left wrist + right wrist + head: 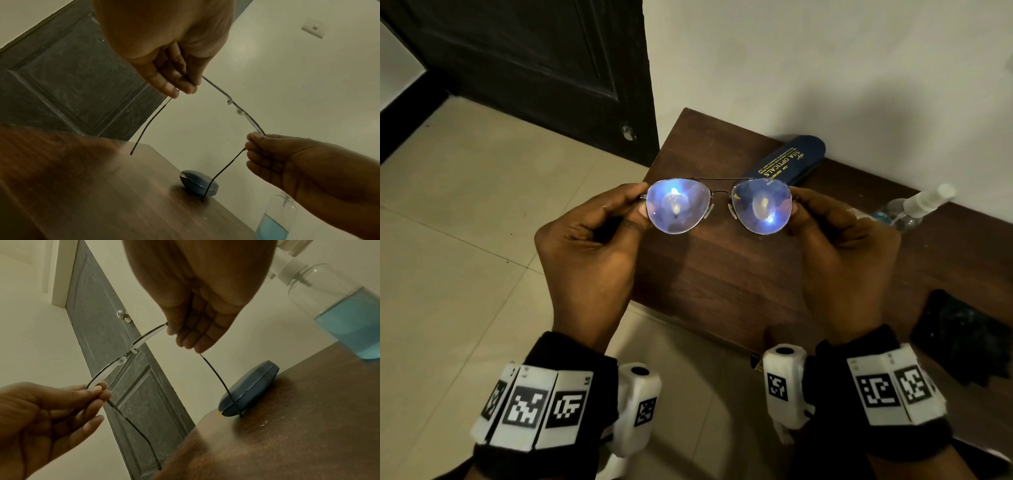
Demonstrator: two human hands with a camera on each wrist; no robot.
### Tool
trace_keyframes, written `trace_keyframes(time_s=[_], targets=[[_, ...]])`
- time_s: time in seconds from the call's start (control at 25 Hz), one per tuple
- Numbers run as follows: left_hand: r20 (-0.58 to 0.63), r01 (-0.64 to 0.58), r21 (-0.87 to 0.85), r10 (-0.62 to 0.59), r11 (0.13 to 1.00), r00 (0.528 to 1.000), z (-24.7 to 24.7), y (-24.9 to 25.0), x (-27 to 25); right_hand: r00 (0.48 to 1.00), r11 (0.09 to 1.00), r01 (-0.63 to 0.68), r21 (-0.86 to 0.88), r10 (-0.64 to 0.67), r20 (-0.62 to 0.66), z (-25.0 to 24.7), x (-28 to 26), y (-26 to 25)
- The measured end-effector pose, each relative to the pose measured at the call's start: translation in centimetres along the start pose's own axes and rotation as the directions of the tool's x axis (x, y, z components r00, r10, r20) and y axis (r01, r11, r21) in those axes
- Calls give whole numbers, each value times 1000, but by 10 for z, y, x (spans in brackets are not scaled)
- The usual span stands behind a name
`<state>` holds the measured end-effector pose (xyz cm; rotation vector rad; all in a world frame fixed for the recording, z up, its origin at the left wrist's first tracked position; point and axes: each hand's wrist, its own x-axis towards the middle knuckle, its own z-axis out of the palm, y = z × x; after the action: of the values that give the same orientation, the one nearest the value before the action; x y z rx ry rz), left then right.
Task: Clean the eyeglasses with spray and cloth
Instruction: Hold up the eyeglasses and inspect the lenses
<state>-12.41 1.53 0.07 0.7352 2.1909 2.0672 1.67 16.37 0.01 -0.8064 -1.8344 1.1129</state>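
Observation:
Thin metal-framed eyeglasses point(676, 205) with bluish reflecting lenses hang level above the brown wooden table point(722, 274), temples unfolded and pointing down. My left hand point(642, 202) pinches the frame at its left hinge and my right hand point(795, 204) pinches the right hinge. The left wrist view shows the eyeglasses point(236, 107) edge-on between both hands. A clear spray bottle point(914, 209) with blue liquid lies on the table to the right. A dark cloth point(962, 339) lies near the table's right front.
A closed blue glasses case point(787, 161) lies by the white wall behind the eyeglasses. A dark door point(534, 68) stands at the left, with tiled floor point(465, 222) beyond the table's left edge.

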Motion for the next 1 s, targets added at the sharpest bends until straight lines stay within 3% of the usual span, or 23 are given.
trace_keyframes(time_s=[0.64,0.8,1.0], targets=[[92,-26,64,20,998,996,-2,5,-4,999,1000,-15,-1,15,34,-14,-2,-4],[165,-41,86,26,995,986,-6,8,-4,997,999,-25,-27,27,67,-19,-3,-5],[198,75,63,-87,995,976,-13,15,-7,988,997,-39,-72,49,147,-29,-8,-7]])
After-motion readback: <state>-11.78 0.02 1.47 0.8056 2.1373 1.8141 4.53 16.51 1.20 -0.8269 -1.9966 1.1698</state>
